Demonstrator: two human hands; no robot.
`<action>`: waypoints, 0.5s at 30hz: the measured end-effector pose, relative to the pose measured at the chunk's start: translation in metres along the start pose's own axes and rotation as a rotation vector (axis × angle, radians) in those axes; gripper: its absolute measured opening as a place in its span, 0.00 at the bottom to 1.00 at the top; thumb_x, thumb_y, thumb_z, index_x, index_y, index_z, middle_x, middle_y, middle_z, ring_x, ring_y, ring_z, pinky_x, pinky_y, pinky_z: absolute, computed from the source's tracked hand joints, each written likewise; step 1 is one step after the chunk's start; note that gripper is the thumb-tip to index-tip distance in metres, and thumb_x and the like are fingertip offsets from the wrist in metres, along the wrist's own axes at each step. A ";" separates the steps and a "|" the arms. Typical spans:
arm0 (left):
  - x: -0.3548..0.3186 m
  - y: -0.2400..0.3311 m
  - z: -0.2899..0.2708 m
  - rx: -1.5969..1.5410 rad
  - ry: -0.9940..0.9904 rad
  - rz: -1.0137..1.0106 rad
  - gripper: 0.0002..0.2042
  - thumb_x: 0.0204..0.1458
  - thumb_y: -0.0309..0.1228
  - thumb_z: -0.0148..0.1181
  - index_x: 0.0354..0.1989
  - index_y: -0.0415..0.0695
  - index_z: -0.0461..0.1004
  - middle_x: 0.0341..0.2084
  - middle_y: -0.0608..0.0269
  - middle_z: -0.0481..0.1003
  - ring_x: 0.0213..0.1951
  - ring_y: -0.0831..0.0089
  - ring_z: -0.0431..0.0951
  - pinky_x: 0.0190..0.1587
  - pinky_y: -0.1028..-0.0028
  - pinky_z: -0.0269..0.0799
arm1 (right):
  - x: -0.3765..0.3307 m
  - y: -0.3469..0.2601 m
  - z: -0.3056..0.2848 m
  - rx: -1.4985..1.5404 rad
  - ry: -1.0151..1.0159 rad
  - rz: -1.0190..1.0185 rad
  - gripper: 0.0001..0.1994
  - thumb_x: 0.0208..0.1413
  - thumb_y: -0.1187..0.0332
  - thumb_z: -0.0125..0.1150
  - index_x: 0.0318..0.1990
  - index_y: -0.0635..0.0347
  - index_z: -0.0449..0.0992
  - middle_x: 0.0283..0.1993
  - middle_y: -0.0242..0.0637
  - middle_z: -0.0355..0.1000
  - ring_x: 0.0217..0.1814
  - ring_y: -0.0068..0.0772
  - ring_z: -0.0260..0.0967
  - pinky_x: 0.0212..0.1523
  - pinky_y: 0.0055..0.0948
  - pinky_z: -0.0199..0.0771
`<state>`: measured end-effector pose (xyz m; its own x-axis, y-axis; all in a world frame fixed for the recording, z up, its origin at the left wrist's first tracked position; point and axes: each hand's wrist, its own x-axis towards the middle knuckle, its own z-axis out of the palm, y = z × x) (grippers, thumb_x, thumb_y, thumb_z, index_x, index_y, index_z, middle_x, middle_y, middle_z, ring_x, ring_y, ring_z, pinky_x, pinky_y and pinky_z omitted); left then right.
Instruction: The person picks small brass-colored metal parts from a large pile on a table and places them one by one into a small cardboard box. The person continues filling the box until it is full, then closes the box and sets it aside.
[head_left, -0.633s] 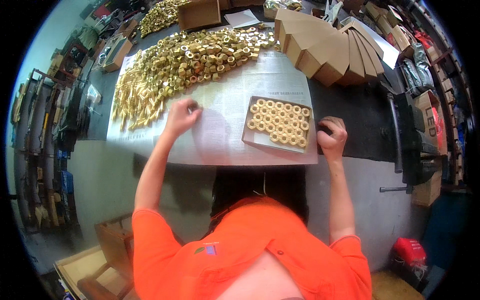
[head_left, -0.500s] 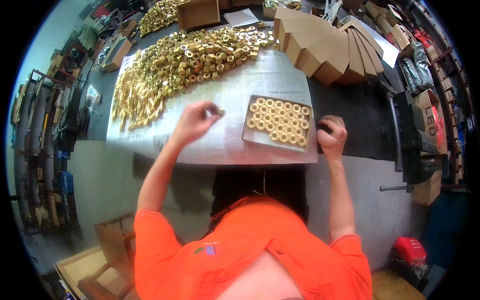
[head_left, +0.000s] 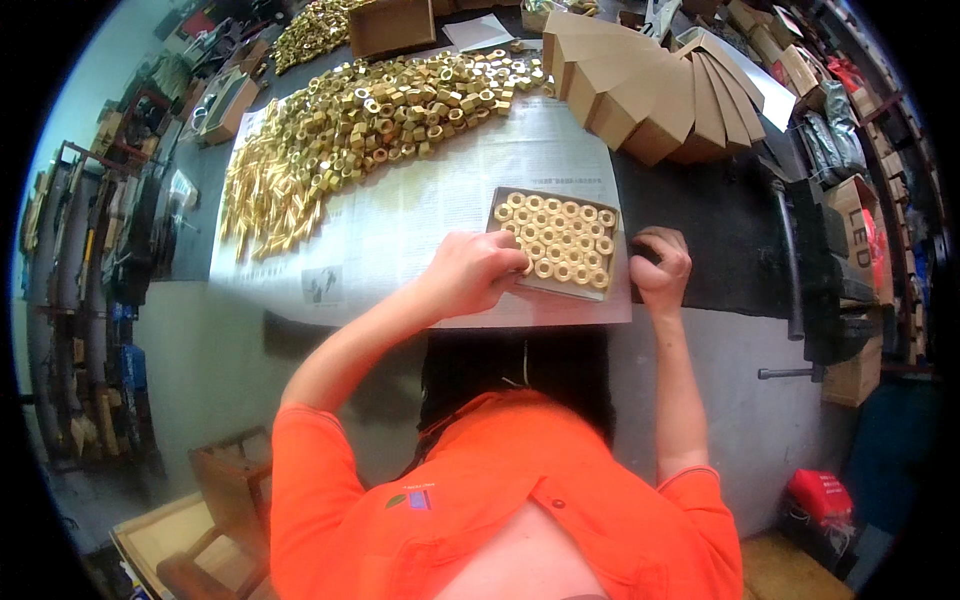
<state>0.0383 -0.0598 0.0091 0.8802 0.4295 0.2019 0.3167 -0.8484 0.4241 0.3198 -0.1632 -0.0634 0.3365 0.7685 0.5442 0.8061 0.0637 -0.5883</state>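
Observation:
My left hand [head_left: 472, 272] reaches over the near left corner of a shallow cardboard box [head_left: 568, 292], its fingers pinched on a brass nut that they mostly hide. Rows of brass hex nuts [head_left: 568, 238] fill the visible part of the box, hole side up; my fingers cover that corner. Just right of the box, my right hand [head_left: 662, 268] rests curled in a loose fist on the dark tabletop, with nothing visible in it. A large heap of loose brass nuts [head_left: 400, 110] lies farther back on the newspaper [head_left: 400, 215].
Slender brass pieces [head_left: 270, 215] are piled at the heap's left. Fanned brown cardboard boxes [head_left: 650, 100] stand at the back right, and an open brown box [head_left: 392, 28] at the back. A metal bar [head_left: 788, 260] lies along the right side. A wooden chair [head_left: 235, 480] stands lower left.
My left hand has moved right and nearer to me, from above the newspaper to the box's near left corner, carrying a nut. My right hand has stayed in place.

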 end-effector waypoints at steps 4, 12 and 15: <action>0.004 -0.003 0.002 -0.001 -0.019 0.018 0.05 0.42 0.29 0.63 0.29 0.48 0.79 0.25 0.62 0.74 0.28 0.58 0.77 0.28 0.62 0.71 | -0.001 0.002 0.001 0.008 0.003 -0.004 0.11 0.31 0.73 0.54 0.26 0.65 0.79 0.34 0.42 0.77 0.42 0.44 0.72 0.47 0.36 0.71; 0.013 -0.010 0.000 0.039 -0.112 0.071 0.04 0.42 0.30 0.62 0.28 0.51 0.78 0.24 0.64 0.74 0.27 0.59 0.76 0.26 0.61 0.70 | 0.001 -0.003 -0.002 -0.018 -0.013 0.008 0.11 0.32 0.73 0.53 0.26 0.65 0.79 0.34 0.41 0.77 0.42 0.44 0.72 0.47 0.35 0.71; 0.013 -0.013 -0.001 0.054 -0.113 0.098 0.04 0.42 0.29 0.61 0.28 0.52 0.78 0.24 0.65 0.74 0.27 0.60 0.76 0.25 0.62 0.70 | 0.001 -0.002 0.000 -0.021 -0.007 -0.001 0.11 0.32 0.73 0.53 0.26 0.65 0.79 0.34 0.42 0.76 0.42 0.44 0.72 0.47 0.35 0.71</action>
<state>0.0455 -0.0435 0.0069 0.9410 0.3092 0.1377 0.2437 -0.9013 0.3582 0.3188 -0.1630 -0.0616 0.3322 0.7727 0.5409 0.8164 0.0516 -0.5752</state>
